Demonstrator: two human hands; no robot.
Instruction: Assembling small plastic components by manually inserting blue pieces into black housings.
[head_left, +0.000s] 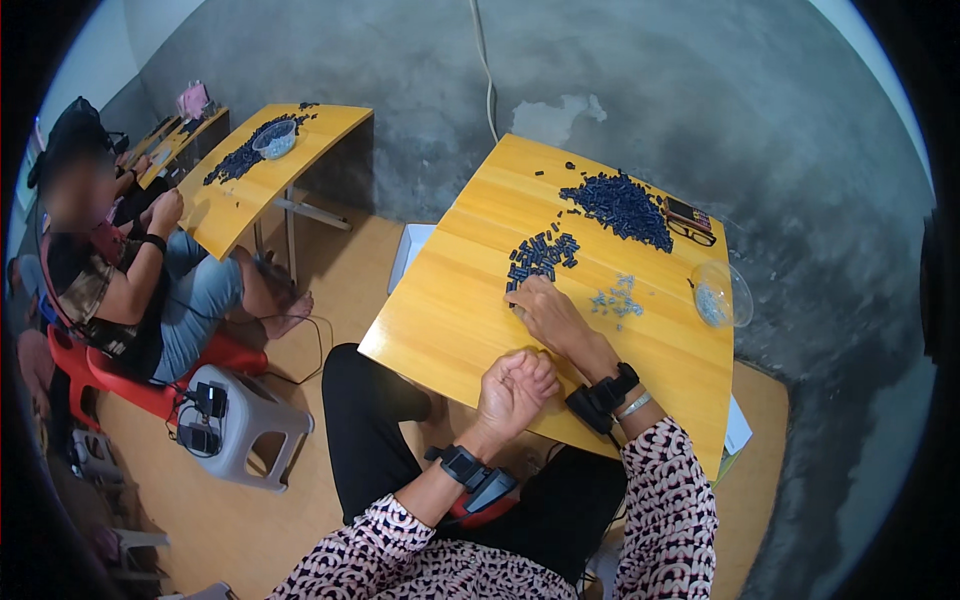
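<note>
Short dark-blue cylindrical pieces (546,250) near the middle of the yellow wood-grained tabletop (450,285). Bare right hand (548,312), fingers bunched, at the pieces; bare left hand (515,388), curled, over the tabletop's near edge; whether either clamps anything cannot be told. A light fingertip pinch should spare neighbours.

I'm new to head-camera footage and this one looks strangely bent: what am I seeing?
There's no robot here, just a person's two bare hands. The picture comes from the left of two fisheye cameras worn on the head, looking down, so straight edges curve. The right hand is at the near edge of a small cluster of dark cylindrical pieces on the yellow table. The left hand is curled by the front edge; whether either holds anything is unclear. Beyond lies a larger dark heap; rightward are loose pale-blue bits, a clear bowl, a keypad phone and eyeglasses.
</note>
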